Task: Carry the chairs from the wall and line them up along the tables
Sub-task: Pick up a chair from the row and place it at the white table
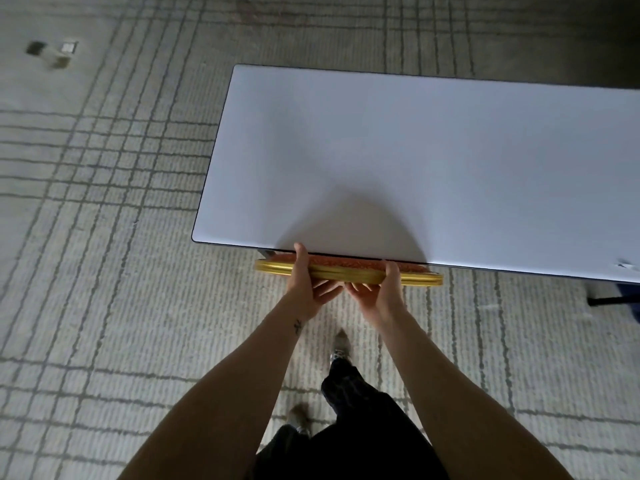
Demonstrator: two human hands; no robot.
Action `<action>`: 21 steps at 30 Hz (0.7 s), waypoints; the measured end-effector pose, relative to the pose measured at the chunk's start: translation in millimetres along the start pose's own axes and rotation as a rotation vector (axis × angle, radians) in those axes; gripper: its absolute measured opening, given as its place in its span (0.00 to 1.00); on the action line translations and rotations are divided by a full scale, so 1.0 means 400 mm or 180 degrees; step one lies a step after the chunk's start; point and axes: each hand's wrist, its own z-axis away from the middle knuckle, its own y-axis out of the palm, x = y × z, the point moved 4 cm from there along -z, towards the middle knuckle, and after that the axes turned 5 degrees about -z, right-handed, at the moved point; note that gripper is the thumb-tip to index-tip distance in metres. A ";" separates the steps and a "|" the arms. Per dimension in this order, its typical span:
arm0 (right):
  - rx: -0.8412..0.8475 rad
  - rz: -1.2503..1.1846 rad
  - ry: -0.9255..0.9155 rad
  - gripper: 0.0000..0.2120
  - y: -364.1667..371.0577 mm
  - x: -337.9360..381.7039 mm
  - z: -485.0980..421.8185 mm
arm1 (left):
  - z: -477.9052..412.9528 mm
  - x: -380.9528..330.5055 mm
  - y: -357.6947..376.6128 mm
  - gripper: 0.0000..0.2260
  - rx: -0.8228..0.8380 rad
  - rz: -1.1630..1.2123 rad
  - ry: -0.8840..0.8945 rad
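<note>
A chair (412, 278) with a gold frame and red patterned padding stands at the near long edge of a white table (415, 161); only the top of its backrest shows, the rest is hidden under the table edge. My left hand (306, 282) grips the gold top rail from the left, thumb over the top. My right hand (379, 292) grips the same rail just to the right, thumb on top and fingers beneath.
Grey carpet with a dark grid pattern spreads all around. A small blurred object (52, 53) lies on the floor at far left. A dark table foot (613, 301) shows at the right edge. My legs and shoes (341, 346) are below my arms.
</note>
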 end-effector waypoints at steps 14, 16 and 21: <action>0.1003 0.1255 0.1046 0.35 0.140 -0.371 0.176 | 0.202 0.015 -0.385 0.33 -0.0356 0.1446 0.0567; 0.1212 0.1591 0.1238 0.35 0.194 -0.459 0.213 | 0.261 0.002 -0.493 0.31 -0.0509 0.1672 0.0797; 0.1818 0.2386 0.1375 0.32 0.292 -0.727 0.353 | 0.433 -0.004 -0.757 0.29 -0.0708 0.2346 0.1317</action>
